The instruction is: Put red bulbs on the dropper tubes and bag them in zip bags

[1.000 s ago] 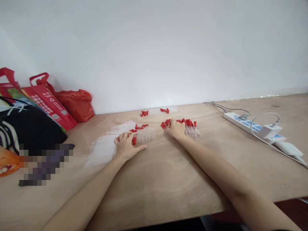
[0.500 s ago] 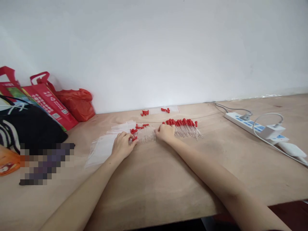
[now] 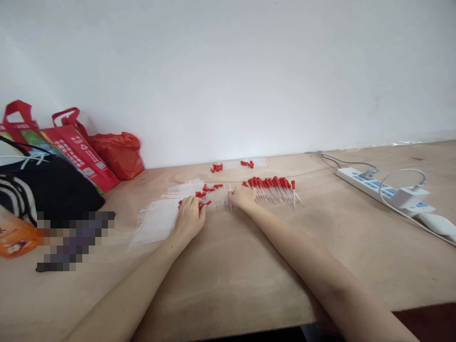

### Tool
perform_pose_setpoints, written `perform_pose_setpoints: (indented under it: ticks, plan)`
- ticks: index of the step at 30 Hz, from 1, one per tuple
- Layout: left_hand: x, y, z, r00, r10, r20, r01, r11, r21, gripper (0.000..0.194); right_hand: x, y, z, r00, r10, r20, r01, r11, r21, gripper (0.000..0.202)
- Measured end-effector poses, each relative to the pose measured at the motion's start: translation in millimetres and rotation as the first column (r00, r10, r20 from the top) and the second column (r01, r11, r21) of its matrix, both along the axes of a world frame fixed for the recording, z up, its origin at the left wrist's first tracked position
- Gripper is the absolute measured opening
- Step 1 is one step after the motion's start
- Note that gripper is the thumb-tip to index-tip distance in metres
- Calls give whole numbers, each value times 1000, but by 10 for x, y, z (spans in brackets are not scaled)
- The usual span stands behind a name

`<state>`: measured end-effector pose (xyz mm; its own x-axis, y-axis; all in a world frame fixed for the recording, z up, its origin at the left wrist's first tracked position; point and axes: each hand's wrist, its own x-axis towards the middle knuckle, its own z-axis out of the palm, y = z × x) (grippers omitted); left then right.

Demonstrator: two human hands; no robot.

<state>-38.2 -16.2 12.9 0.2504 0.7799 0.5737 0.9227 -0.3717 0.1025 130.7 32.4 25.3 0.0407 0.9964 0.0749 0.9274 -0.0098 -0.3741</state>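
Note:
My left hand [image 3: 190,216] is closed on a red rubber dropper bulb [image 3: 205,205], which pokes out by the thumb; another bit of red shows beyond the knuckles. Just right of it lies a row of clear glass dropper tubes [image 3: 215,200] without bulbs, with several loose red bulbs [image 3: 210,188] behind. At the row's right end, the fingertips of my right hand [image 3: 243,196] pinch a glass dropper tube [image 3: 230,203], partly hidden. Past that hand is a pile of droppers fitted with red bulbs [image 3: 274,187].
Clear zip bags [image 3: 155,223] lie fanned out on the left. Near the wall, a small bag [image 3: 233,164] has red bulbs beside and on it. Shopping bags [image 3: 81,154] and a black bag [image 3: 53,194] stand far left; a power strip [image 3: 374,185] with cables lies right.
My left hand has drawn slightly down and gathered its fingers, with a red bulb now showing at the thumb. My right hand stays by the tubes. The whole view has shifted slightly.

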Motion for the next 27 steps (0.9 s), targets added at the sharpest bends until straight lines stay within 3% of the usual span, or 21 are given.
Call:
perform_pose_setpoints:
  ticks: [4, 8, 12, 17, 27]
  plan:
    - [127, -113, -35, 979, -150, 138, 161, 985, -66, 7, 255, -167, -39, 994, 112, -20, -107, 982, 157, 28]
    - [309, -221, -79, 952, -260, 163, 273, 960, -63, 22, 695, -482, -223, 913, 406, 43, -382, 813, 440, 21]
    - [452, -281, -89, 895, -405, 188, 422, 905, -60, 20, 1015, -762, -329, 823, 551, 138, -539, 682, 495, 23]
    - [487, -304, -91, 854, -450, 261, 492, 861, -124, 16, 1018, -876, -287, 803, 584, 120, -560, 669, 489, 23]
    - [517, -331, -75, 847, -447, 287, 495, 860, -122, 16, 940, -850, -306, 786, 596, 164, -582, 626, 519, 24]
